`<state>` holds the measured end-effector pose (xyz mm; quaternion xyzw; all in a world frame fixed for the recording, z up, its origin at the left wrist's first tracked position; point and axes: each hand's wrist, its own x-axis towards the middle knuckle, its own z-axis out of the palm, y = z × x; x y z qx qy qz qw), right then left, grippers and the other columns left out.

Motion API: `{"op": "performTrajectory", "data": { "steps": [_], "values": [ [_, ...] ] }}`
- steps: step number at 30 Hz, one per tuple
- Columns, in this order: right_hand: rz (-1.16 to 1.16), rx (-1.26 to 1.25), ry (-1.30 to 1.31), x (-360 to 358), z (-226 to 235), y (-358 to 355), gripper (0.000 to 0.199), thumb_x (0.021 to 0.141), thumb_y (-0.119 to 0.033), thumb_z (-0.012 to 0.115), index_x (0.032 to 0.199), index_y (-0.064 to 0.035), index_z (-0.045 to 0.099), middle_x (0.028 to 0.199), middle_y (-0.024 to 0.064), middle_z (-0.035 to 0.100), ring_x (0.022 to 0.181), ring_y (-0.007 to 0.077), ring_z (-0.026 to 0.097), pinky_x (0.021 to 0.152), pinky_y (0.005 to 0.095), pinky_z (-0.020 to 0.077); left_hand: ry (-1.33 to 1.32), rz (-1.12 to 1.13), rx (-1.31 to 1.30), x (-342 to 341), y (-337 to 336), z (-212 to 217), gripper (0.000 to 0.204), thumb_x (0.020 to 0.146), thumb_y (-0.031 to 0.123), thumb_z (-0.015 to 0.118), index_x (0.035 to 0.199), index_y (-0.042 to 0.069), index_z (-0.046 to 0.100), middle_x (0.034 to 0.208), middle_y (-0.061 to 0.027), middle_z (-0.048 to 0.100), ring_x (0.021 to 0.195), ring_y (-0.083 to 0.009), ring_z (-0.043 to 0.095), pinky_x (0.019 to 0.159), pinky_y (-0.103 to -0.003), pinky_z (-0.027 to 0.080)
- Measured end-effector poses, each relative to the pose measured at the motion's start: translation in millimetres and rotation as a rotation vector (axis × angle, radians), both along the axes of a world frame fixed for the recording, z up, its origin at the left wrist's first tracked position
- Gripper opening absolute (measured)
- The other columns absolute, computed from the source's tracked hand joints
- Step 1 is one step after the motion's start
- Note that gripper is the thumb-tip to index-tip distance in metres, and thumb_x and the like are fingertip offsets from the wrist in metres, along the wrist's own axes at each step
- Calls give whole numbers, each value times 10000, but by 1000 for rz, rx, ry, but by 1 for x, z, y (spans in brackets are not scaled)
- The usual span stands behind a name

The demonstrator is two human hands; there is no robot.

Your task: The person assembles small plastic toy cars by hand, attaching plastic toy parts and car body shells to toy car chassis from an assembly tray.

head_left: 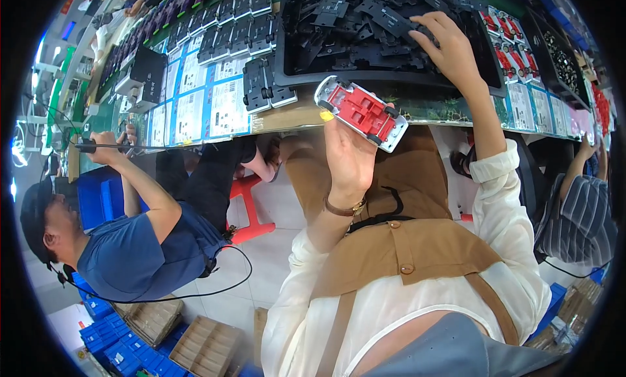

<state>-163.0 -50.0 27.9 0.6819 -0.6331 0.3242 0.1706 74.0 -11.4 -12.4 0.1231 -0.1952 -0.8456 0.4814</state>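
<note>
Toy car: red-and-white toy car (pixel 364 113), red inner side facing the camera, black wheels showing; tilted, left end higher in view
Left hand (pixel 350 158): closed on the car from below; palm under the car's middle, fingers mostly hidden behind it, exact finger placement can't tell
Car vs grip: car lies crosswise beyond the palm, both ends sticking out past the hand
Car position: in front of the tray's near edge in view, well apart from right hand
Right hand (pixel 450 47): thumb and fingers parted, gap visible, over the black tray (pixel 424 81); nearest a black flat plate (pixel 385 18), contact can't tell
Left of tray: rows of black-and-white chassis (pixel 235 34)
Right of tray: more red-and-white cars (pixel 505 47)
</note>
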Motion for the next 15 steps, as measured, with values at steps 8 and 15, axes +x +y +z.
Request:
{"op": "performTrajectory", "data": {
  "steps": [8,15],
  "values": [
    [-85,191,128,6,6,-43,487,800,-417,626,1117,-51,574,932,63,576,843,218,602,761,311,490,-4,-4,14,0,1,3,529,950,471,234,1277,85,391,1215,-132,501,1126,-381,483,965,-482,379],
    [211,247,-1318,16,52,-11,488,801,-224,657,1187,27,496,837,52,558,676,147,540,630,243,425,5,37,18,11,-2,-5,530,952,470,231,1264,77,400,1199,-126,511,1119,-384,488,962,-482,382]
  ]
}}
